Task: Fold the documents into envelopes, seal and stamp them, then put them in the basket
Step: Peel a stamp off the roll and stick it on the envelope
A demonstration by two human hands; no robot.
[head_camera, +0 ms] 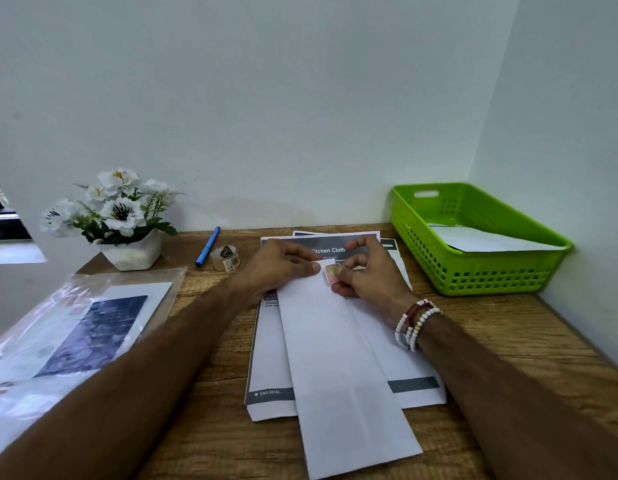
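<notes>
My right hand (370, 273) covers part of the stamp (330, 273). The envelope (338, 358) hides most of the documents (269, 358). The plastic sleeve (58, 341) is cut off at frame left. I can't read the label on the tape roll (226, 258).

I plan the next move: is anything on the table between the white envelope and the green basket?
Nothing visible blocks the way. Between the white envelope and the green basket lie only flat documents and bare table; the basket is open on top.
</notes>
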